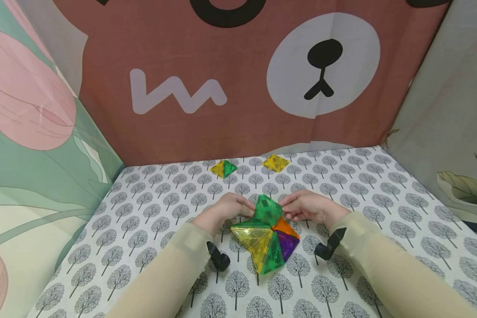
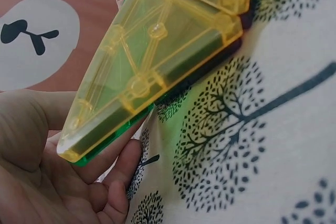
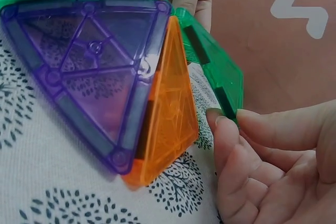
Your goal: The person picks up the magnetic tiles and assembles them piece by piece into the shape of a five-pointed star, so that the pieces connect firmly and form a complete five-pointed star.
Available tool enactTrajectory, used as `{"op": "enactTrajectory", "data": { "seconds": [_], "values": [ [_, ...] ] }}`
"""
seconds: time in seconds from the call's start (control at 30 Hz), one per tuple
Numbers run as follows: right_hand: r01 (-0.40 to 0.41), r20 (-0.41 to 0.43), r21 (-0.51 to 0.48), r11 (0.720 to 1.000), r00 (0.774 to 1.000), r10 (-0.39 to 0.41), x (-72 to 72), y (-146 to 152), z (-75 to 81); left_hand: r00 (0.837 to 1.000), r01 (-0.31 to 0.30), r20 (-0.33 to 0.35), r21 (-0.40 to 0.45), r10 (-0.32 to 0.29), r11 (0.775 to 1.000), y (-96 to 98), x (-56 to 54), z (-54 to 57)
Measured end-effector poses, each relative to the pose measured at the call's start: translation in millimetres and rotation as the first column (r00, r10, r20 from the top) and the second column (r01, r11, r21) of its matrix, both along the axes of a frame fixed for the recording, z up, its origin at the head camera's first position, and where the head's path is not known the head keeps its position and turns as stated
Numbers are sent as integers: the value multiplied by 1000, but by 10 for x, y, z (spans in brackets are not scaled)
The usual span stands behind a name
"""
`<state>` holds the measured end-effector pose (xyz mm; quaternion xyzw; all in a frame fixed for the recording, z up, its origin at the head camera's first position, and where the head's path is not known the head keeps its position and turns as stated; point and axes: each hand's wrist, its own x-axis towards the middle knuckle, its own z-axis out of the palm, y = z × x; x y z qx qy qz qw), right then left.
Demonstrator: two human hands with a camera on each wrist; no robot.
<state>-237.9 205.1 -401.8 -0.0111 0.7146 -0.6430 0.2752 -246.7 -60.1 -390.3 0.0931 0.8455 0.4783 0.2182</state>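
Observation:
A cluster of see-through magnetic tiles stands on the tree-print cloth in the head view. Two yellow triangles [image 1: 252, 238] face the front left, with a green triangle [image 1: 275, 258], a purple triangle [image 3: 94, 61] and an orange tile [image 3: 173, 111] round to the right. At the far side rises a green tile [image 1: 268, 210] with dark stripes. My right hand [image 1: 308, 206] pinches its edge between thumb and fingertips. From the opposite side my left hand [image 1: 230, 207] holds the green tile's left edge; in the left wrist view a yellow triangle [image 2: 152, 51] covers those fingertips.
Farther back on the cloth [image 1: 143, 225] lie a yellow-and-green piece [image 1: 224, 168] and a yellow piece [image 1: 276, 163]. A brown bear-print curtain [image 1: 183, 132] hangs behind, and printed curtains flank both sides.

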Motion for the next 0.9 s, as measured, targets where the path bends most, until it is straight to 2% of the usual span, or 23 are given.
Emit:
{"op": "enactTrajectory", "data": {
  "seconds": [0.33,0.57,0.73,0.9],
  "values": [
    [2,-55,78,997,998,2,13,-31,-11,1000,0,8,2,0,1000,-3,-9,-5],
    [-33,-114,165,986,992,52,64,-42,24,1000,1,25,19,-1,1000,-29,11,-22],
    [3,-171,237,972,984,39,259,69,126,999,31,31,30,-32,999,-68,38,-47],
    [32,-198,266,963,980,22,645,223,211,999,51,-18,9,-51,999,-138,73,-30]
  ]
}}
